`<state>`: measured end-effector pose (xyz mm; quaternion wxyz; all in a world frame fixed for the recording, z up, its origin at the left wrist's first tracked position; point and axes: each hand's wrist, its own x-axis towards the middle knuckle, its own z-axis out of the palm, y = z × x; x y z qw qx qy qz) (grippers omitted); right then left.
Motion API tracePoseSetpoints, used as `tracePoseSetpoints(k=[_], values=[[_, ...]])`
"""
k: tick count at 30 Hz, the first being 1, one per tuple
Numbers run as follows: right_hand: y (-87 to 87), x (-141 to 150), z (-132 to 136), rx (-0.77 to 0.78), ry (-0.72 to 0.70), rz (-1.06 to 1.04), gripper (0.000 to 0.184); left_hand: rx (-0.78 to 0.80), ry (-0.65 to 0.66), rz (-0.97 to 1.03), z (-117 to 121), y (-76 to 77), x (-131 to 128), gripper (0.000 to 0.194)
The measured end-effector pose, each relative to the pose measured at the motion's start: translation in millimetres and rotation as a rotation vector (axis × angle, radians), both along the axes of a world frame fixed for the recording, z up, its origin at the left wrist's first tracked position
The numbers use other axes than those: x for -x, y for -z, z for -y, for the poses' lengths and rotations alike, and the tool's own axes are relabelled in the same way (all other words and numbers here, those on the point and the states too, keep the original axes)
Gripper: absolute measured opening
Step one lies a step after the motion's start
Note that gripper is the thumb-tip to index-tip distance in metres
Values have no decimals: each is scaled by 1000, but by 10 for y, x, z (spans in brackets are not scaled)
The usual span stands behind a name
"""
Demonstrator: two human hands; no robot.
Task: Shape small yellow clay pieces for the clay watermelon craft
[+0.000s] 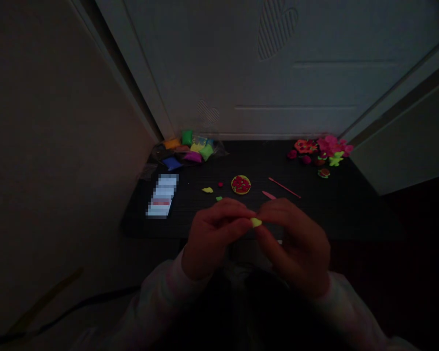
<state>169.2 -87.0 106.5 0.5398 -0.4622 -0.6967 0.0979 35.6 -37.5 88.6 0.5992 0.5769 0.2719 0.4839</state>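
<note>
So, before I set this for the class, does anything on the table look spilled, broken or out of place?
Nothing plainly looks spilled or broken, though the picture is dim. One oddity: the phone, towards the left of the table, appears as coarse, unreadable blocks. The yellow lump between the fingers looks ordinary.

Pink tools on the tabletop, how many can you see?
2: a thin stick right of the round red-topped piece, and a pointed blade partly behind the right hand. That hand may hide others.
</note>
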Motion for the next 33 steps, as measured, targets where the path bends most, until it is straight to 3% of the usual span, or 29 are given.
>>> tracePoseSetpoints(k=[8, 16, 20, 24, 33], values=[[34, 44, 36, 121, 4, -162, 12, 71, 73, 148, 2, 4, -38, 6], [79, 101, 34, 180, 30, -309, 20, 506, 141, 387, 50, -62, -102, 11], [79, 90, 16, 223, 25, -308, 20, 626, 149, 478, 70, -103, -135, 10], [60, 92, 2, 251, 35, -310, 11, 641, 112, 484, 72, -102, -160, 10], [9, 98, 3, 281, 115, -289, 6, 517, 29, 389, 68, -60, -168, 7]])
